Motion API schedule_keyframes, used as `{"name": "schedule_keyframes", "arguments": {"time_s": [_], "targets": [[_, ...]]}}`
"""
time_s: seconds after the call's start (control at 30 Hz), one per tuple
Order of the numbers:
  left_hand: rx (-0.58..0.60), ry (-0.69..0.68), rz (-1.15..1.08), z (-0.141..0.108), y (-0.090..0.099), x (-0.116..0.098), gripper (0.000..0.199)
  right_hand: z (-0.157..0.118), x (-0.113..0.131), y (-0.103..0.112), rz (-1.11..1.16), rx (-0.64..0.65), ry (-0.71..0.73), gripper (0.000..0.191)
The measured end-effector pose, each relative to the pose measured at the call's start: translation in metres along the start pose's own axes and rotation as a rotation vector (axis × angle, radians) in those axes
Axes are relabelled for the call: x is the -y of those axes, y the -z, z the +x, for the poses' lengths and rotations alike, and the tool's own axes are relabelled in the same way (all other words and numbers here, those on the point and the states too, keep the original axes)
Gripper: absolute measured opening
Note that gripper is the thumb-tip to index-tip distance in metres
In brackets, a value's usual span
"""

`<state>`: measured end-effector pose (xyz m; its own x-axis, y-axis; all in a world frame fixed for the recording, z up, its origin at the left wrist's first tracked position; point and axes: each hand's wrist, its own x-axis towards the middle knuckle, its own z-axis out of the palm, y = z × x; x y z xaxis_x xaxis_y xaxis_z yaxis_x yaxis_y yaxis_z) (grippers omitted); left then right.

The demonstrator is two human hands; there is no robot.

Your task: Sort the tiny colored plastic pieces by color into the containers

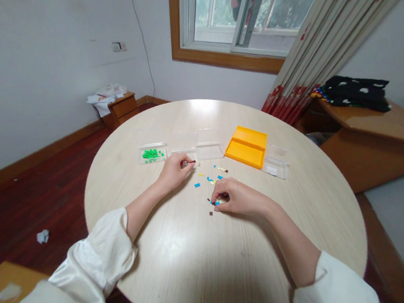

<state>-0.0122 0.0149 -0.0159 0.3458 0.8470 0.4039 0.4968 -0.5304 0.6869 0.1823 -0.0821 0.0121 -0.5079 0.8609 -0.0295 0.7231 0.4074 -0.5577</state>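
My left hand (pixel 175 171) is closed in a pinch on a small dark brown building brick (pixel 193 161), over the near edge of a clear plastic box partly hidden behind it. My right hand (pixel 236 195) has its thumb and fingertips bent together low over a loose pile of tiny bricks. Blue and brown bits show at those fingertips, but which piece they grip is unclear. Around the hands lie a blue brick (pixel 197 185), a brown brick (pixel 211 213), a yellow strip (pixel 200 174) and several blue, cream and brown pieces.
Green bricks (pixel 152 153) fill a clear box at the back left. Another clear box (pixel 209 151) stands at the back middle. To the right are an open yellow case (pixel 247 146) and a small clear box (pixel 275 168). The round table (pixel 186 270) has a curved edge.
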Motion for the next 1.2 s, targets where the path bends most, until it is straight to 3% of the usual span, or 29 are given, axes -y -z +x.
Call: {"name": "schedule_keyframes", "arguments": {"time_s": [0.43,0.63,0.73,0.93,1.2], "targets": [[-0.077,0.081,0.188,0.011,0.003,0.024,0.005,-0.004,0.004,0.005,0.046,-0.058,-0.068,0.011],[-0.086,0.050,0.248,0.012,0.004,0.024,0.006,-0.001,0.001,0.007,0.098,-0.201,-0.132,0.012],[-0.096,-0.035,0.231,0.009,0.005,0.015,0.008,0.003,-0.004,0.006,0.125,-0.295,-0.137,0.012],[0.078,-0.323,0.087,-0.003,0.001,-0.008,0.009,0.011,-0.009,0.003,0.207,-0.427,-0.198,0.015],[0.224,-0.411,0.031,-0.011,-0.006,-0.016,0.010,0.016,-0.009,-0.005,0.283,-0.413,-0.205,0.018]]}}
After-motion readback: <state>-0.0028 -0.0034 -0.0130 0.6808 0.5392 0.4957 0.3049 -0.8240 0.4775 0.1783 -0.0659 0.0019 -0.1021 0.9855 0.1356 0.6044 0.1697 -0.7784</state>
